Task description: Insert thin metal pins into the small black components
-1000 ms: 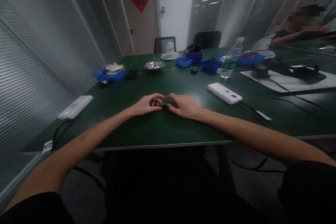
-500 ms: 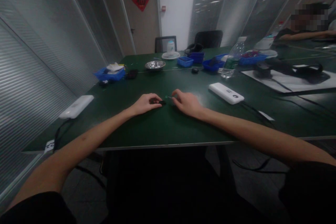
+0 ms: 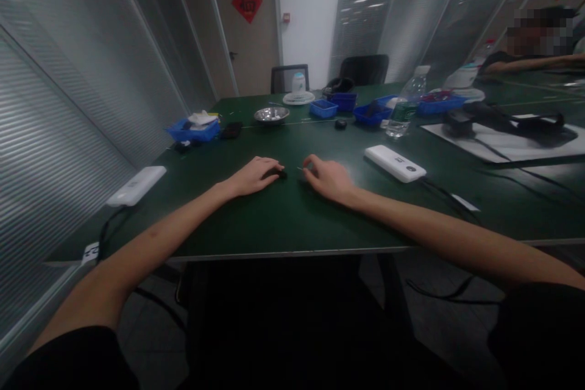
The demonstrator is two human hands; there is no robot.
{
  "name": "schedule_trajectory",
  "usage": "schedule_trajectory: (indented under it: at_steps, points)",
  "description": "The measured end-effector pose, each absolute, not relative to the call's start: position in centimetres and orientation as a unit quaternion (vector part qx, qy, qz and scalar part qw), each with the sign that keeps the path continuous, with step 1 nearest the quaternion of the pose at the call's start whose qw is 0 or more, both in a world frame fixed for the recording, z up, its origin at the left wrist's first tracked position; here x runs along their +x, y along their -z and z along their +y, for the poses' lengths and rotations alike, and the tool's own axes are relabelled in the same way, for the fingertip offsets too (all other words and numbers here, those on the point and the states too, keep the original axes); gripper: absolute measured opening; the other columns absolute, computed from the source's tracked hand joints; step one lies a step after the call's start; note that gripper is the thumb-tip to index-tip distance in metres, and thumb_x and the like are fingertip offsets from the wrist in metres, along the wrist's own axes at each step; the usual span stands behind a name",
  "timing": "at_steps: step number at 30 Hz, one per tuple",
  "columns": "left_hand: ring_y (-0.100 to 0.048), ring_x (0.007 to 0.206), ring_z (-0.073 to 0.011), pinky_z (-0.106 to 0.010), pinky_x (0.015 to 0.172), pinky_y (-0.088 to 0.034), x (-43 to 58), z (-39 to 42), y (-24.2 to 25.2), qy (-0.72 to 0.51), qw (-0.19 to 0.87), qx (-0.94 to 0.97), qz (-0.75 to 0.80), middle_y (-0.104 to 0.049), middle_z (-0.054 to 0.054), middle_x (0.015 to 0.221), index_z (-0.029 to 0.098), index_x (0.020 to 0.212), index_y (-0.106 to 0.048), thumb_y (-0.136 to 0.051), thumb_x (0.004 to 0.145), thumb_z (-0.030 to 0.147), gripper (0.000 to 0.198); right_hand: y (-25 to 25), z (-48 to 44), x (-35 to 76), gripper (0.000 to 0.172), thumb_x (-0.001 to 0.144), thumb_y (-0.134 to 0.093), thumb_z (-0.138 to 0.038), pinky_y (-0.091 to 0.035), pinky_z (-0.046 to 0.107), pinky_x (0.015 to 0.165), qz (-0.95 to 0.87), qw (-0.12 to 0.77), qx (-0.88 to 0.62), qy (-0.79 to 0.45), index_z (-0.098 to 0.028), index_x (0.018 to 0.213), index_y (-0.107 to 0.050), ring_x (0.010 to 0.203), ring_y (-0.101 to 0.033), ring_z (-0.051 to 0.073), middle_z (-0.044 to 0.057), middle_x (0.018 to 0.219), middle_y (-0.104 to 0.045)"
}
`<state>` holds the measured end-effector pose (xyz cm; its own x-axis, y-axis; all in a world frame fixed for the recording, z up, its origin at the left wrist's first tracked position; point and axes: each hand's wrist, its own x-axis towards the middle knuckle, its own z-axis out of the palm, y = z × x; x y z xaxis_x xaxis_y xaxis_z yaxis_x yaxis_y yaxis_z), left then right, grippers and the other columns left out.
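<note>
Both my hands rest on the dark green table [image 3: 283, 219], a short gap between them. My left hand [image 3: 253, 175] lies curled over a small black part [image 3: 280, 174] and pins it at the fingertips. My right hand [image 3: 328, 178] is closed in a pinch, thumb against forefinger, on a thin pin-like piece [image 3: 300, 168] that sticks out to the left toward the black part. The piece is too small to name.
White boxes with cables lie at the left [image 3: 136, 185] and the right [image 3: 395, 163]. Farther back stand blue bins [image 3: 192, 130] [image 3: 323, 108], a metal bowl [image 3: 271, 114], a small white fan [image 3: 298, 91] and a water bottle [image 3: 403, 108]. Another person sits at the far right.
My hands were touching over the small part a second ago. They have drawn apart: the right hand pulled a thin piece away to the right, the left kept the black part.
</note>
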<state>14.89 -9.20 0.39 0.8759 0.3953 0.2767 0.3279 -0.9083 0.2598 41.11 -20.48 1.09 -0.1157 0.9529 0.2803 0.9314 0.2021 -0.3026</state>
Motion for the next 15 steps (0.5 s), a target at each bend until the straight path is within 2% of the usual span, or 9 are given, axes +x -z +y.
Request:
schedule_trajectory:
  at_steps: [7,15]
  points:
    - [-0.064,0.12,-0.0322,-0.043,0.107,-0.045,6.3,-1.6,0.0,-0.158,0.005,0.893,0.421,-0.07,-0.014,0.129,0.018,0.128,-0.068,-0.054,0.098,0.039,0.039,-1.7,-20.8,41.1,0.029,0.105,-0.048,-0.041,-0.04,0.03,0.063,-0.753,0.2,-0.625,-0.047,-0.024,0.126,-0.059,0.076,-0.066,0.022,0.006,0.093,-0.075]
    - [-0.068,0.115,-0.0349,-0.042,0.103,-0.05,-3.2,3.3,1.4,-0.158,-0.082,0.775,0.606,-0.074,-0.018,0.123,0.012,0.126,-0.073,-0.052,0.094,0.029,0.042,-1.7,-20.8,41.1,0.029,0.106,-0.048,-0.041,-0.038,0.028,0.062,-0.757,0.197,-0.622,-0.04,-0.023,0.125,-0.06,0.076,-0.066,0.02,0.005,0.092,-0.075]
